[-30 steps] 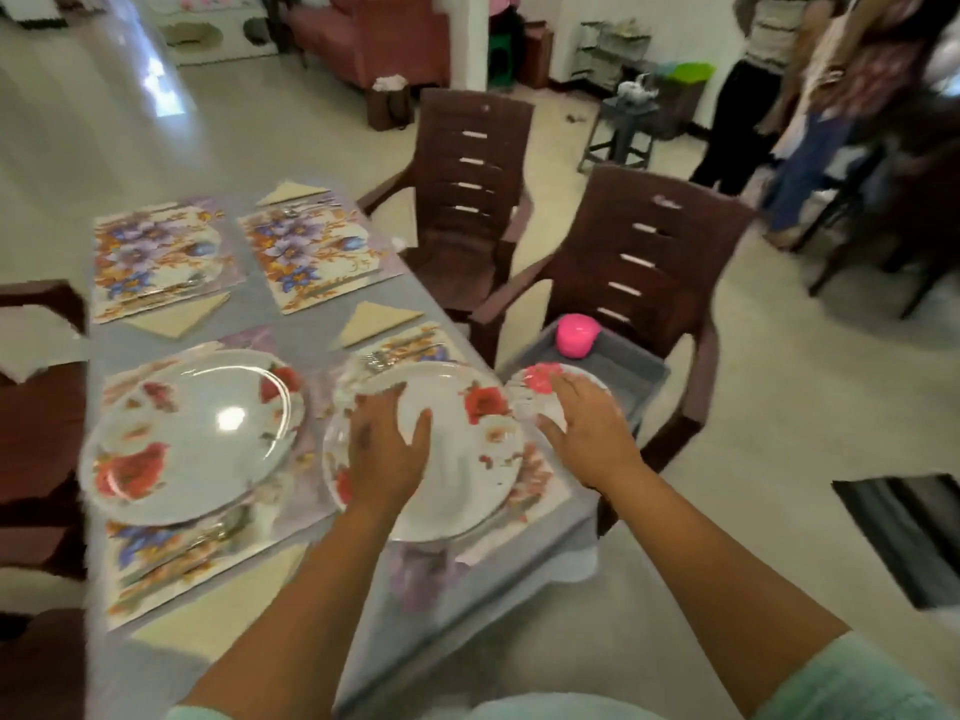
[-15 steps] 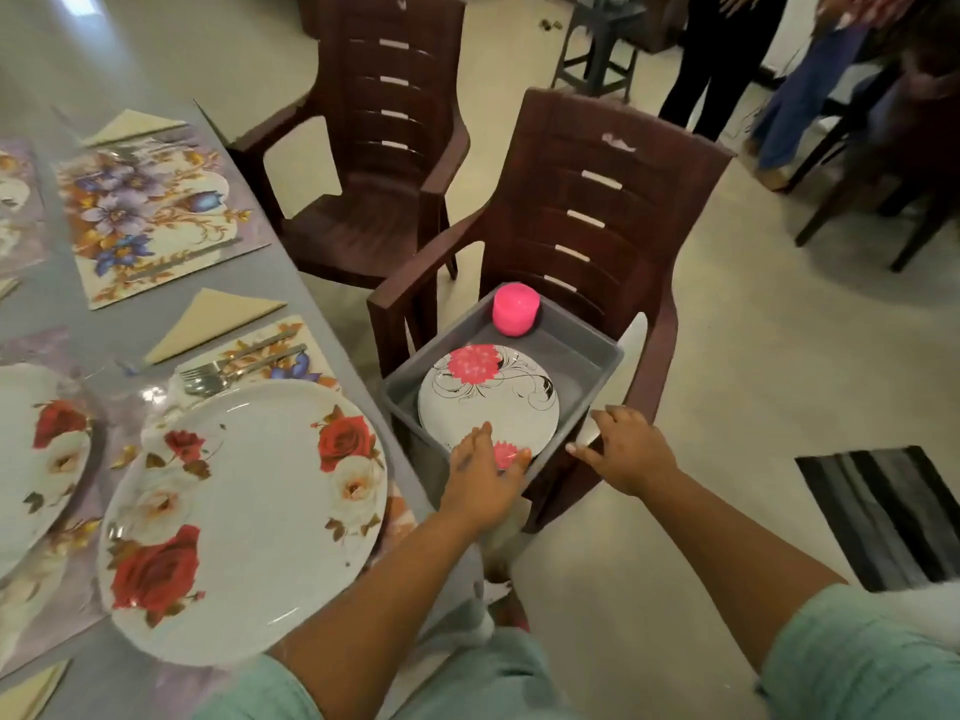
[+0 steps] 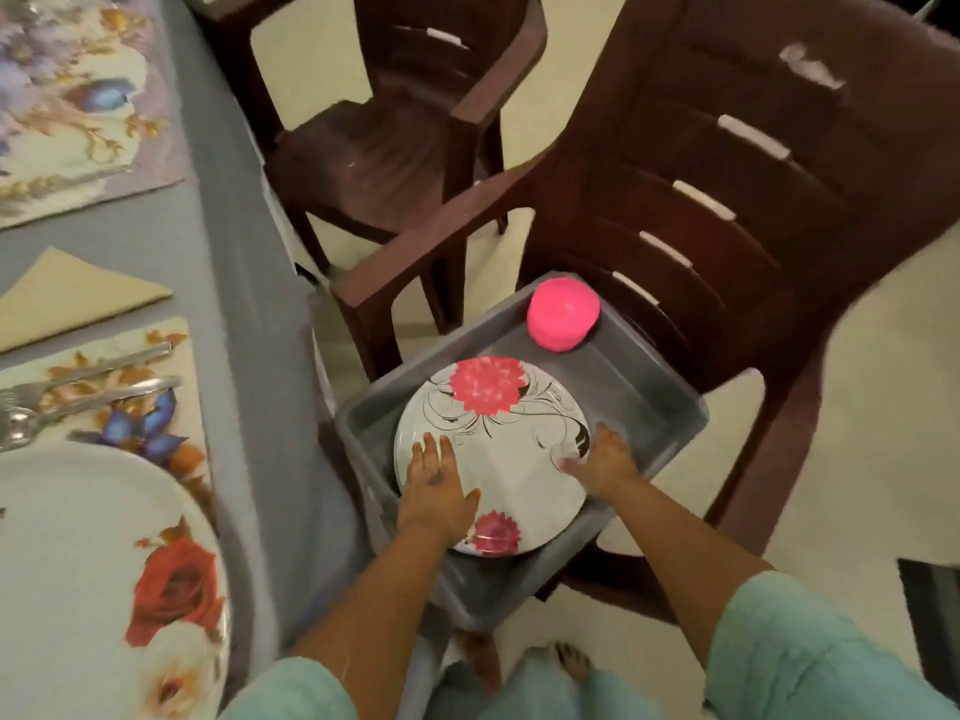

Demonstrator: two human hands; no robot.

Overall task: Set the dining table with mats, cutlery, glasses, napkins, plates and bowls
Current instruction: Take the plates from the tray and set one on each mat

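Both hands on small plate in grey tray on chair

Left hand [image 3: 435, 488] flat, fingers spread, on small plate [image 3: 498, 449]; right hand [image 3: 605, 462] grips its right rim. Tray [image 3: 649, 392] sits on chair [image 3: 727, 200] beside table [image 3: 228, 283].

I see the grey tub [image 3: 644, 379] on the brown chair [image 3: 727, 200], w/ open room above it. Chair back & armrest [image 3: 415, 246] block the far & left sides. Pink bowl [image 3: 563, 314] fills the tub's far corner. Bench [image 3: 249, 304] edge is just left.
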